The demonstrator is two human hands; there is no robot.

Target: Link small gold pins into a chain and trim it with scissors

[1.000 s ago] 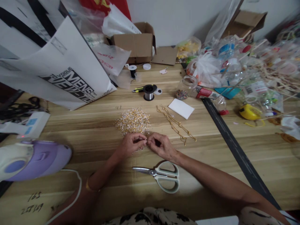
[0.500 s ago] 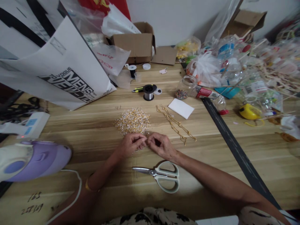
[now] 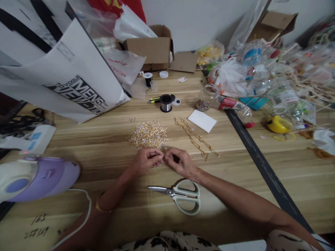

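My left hand [image 3: 149,161] is closed in a pinch, with a short stretch of small metal chain [image 3: 151,169] showing beneath its fingers. Fingertip to fingertip with it, my right hand [image 3: 180,162] also pinches; what lies between its fingers is too small to make out. Just beyond both hands sits a heap of small gold and silver metal findings [image 3: 148,134]. Two gold beaded chains [image 3: 195,139] lie side by side to the right. Nearer my body are pale-handled scissors [image 3: 180,196], their blades pointing left.
A spool of silver wire [image 3: 166,103] stands behind the heap, beside a utility knife [image 3: 154,100]. Farther right are a folded white paper [image 3: 202,121] and a clear jar of beads [image 3: 206,97]. A purple-and-white appliance [image 3: 44,177] is at left, its white cord [image 3: 87,198] crossing my left forearm.
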